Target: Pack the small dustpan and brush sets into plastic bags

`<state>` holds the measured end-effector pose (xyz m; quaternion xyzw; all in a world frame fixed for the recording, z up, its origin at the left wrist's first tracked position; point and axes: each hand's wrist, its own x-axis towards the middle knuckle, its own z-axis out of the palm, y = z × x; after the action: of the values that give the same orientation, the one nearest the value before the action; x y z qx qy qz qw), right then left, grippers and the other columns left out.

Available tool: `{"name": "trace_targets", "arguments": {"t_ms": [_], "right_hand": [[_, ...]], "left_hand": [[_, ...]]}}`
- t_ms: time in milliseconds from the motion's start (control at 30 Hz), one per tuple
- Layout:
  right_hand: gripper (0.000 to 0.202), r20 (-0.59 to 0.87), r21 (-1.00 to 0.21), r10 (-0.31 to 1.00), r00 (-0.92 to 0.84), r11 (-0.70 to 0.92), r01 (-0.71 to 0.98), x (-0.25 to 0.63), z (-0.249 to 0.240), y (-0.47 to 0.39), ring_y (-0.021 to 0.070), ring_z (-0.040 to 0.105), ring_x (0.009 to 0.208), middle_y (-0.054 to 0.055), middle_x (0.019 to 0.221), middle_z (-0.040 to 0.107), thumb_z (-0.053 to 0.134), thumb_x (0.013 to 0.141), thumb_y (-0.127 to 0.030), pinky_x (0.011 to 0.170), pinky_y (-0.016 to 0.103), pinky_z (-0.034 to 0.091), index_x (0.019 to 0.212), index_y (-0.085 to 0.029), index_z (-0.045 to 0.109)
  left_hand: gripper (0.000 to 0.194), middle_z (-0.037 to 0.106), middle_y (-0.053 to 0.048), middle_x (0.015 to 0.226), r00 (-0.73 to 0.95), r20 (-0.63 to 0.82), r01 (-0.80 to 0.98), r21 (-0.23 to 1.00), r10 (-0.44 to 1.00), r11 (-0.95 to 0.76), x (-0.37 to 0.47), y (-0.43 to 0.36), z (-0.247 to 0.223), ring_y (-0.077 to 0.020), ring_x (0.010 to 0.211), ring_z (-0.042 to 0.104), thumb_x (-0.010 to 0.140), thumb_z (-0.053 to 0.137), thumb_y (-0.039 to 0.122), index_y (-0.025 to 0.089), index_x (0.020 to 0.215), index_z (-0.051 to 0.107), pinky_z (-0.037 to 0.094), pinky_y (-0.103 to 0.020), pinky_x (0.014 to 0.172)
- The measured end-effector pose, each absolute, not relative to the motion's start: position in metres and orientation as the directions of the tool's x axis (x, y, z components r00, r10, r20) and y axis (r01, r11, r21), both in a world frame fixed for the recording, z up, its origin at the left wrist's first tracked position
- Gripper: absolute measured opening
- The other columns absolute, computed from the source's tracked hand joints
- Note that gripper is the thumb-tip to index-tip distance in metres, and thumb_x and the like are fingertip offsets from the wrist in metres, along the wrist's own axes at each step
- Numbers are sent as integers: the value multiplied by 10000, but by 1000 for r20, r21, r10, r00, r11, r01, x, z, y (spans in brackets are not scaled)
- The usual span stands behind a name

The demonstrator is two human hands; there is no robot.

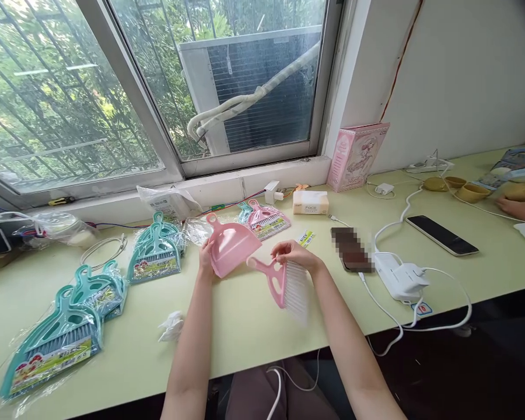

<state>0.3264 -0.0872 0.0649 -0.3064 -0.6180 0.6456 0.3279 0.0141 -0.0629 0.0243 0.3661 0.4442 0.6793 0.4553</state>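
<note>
My left hand (207, 258) is closed on the left edge of a pink dustpan (234, 246), whose looped handle points up and away from me. In my right hand (292, 255) is a small pink brush (276, 282) with white bristles, gripped near its upper edge. The brush handle points left, close to the dustpan's lower right side, and the bristles face right. Behind the dustpan lies a wrapped pink set (266, 219) with a printed label. A small yellow-green label card (307, 238) rests just beyond my right hand.
Wrapped teal sets (55, 344) cover the left side. Crumpled white paper (171, 325) lies near my left forearm. A tissue pack (310, 202), pink box (357, 156), power strip (398, 277), cables and black phone (441, 235) stand right. Another person's hand (521, 204) is far right.
</note>
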Motion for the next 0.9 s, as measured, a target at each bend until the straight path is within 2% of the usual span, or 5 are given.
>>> {"name": "trace_targets", "arguments": {"t_ms": [133,333,600,700,900], "right_hand": [[412,69,-995,937,-343,42,-87,308,62,-83,114,590,693,50,914,718,781,659,-397,692,258,500,1002,-173,735],[240,386,-906,906,173,336,259,285,51,-82,158,610,736,84,994,705,638,829,-356,693,290,503,956,-180,741],[193,475,-668,880,-25,379,640,271,44,-94,192,644,936,32,1051,712,550,919,-236,760,297,471,1013,-263,717],[209,497,-595,867,-36,370,713,271,45,-93,223,589,1100,44,1157,690,564,906,-213,936,365,430,1040,-269,715],[333,94,-879,995,-45,104,465,283,37,-78,241,658,1009,56,1093,733,627,858,-409,891,368,481,1134,-242,708]], "left_hand": [[455,726,-96,1068,-209,-4,-376,924,978,-76,43,-68,24,-272,1013,665,642,781,354,164,1048,702,499,-369,900],[544,646,-113,1267,95,-17,-196,980,995,36,83,-79,26,-302,1170,593,762,728,449,181,1228,642,455,-379,963],[548,633,-121,1274,304,-13,-75,996,952,38,80,-83,22,-312,1202,566,743,765,389,189,1233,625,428,-390,990],[568,633,-113,1273,320,-26,-77,996,947,53,77,-83,22,-292,1170,586,762,749,389,204,1277,599,438,-373,969],[532,647,-102,1256,289,-30,-64,997,957,50,79,-84,28,-279,1135,603,784,723,431,202,1255,634,442,-346,947]]}}
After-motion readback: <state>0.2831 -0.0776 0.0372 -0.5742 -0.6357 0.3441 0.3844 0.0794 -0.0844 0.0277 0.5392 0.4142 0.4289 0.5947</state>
